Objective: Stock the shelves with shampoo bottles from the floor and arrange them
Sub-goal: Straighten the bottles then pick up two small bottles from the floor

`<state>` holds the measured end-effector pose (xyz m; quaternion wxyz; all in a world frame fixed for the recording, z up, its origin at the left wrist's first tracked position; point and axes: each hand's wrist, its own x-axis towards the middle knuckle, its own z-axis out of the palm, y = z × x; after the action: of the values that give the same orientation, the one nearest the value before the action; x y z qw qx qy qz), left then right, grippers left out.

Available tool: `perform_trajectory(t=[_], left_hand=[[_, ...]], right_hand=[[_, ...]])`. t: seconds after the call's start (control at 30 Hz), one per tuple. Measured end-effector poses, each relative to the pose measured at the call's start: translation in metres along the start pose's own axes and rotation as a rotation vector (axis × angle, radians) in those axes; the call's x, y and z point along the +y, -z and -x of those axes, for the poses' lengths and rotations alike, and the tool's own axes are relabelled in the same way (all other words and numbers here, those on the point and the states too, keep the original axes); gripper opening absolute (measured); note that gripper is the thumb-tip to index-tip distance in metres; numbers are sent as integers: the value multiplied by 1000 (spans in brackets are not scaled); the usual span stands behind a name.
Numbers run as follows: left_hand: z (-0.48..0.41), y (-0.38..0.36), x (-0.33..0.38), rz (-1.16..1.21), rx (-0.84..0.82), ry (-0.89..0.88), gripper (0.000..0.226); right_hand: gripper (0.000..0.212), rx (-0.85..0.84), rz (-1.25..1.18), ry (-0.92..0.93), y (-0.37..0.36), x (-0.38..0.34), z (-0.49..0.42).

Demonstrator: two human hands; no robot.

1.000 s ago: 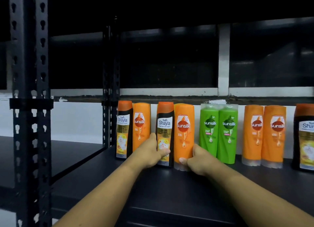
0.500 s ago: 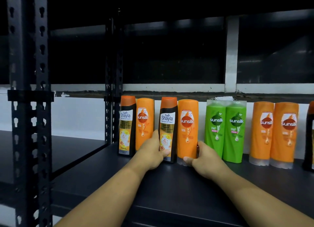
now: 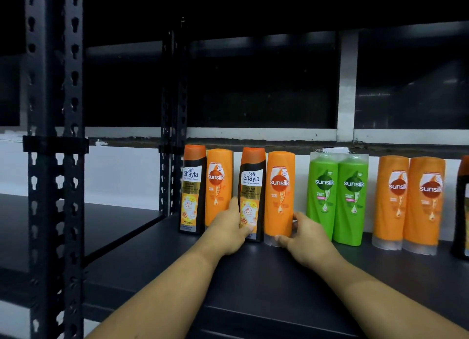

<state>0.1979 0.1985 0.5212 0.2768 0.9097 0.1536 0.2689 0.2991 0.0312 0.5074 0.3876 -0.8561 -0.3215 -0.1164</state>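
Note:
Shampoo bottles stand in a row at the back of a black shelf [image 3: 253, 275]. My left hand [image 3: 228, 227] grips the lower part of a black Safi Shayla bottle [image 3: 252, 186] with an orange cap. My right hand [image 3: 302, 234] holds the base of the orange Sunsilk bottle [image 3: 280, 186] right beside it. Both bottles stand upright and touch each other. Left of them stand another Safi Shayla bottle [image 3: 193, 186] and an orange Sunsilk bottle [image 3: 219, 183].
To the right stand two green Sunsilk bottles [image 3: 337, 196] in a wrapped pack, two orange Sunsilk bottles [image 3: 408, 201], and a dark bottle [image 3: 463, 211] cut off at the frame edge. Perforated black uprights [image 3: 54, 161] rise at the left. A wall with dark window panes lies behind.
My hands have kept their hold on the same two bottles. The bottles shifted slightly left, closing toward the left pair, and the view turned a little.

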Motion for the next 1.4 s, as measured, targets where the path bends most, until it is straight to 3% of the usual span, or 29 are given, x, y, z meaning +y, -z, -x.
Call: perform_trajectory(t=[0.37,0.6,0.73,0.83,0.93,1.17,1.4], left_hand=[[0,0,-4,-28,-7,3,70],[5,2,-5,-78,12,12,55],[16,12,5,-159,83,14,34],[31,19,11,-202,54,6,38],[48,24,12,-242,-70,37,42],[105,32,30,-327,-356,-70,49],[181,41,49,-368,-375,-270,54]], right_hand=[[59,-13,-14,-11,-3,4,-4],[63,38,-26,-49,1,4,-3],[39,144,-10,-32,17,-1,4],[15,-14,86,66,20,-5,13],[12,-213,260,179,22,-13,28],[46,-490,423,231,43,-34,91],[62,-521,405,377,84,-30,184]])
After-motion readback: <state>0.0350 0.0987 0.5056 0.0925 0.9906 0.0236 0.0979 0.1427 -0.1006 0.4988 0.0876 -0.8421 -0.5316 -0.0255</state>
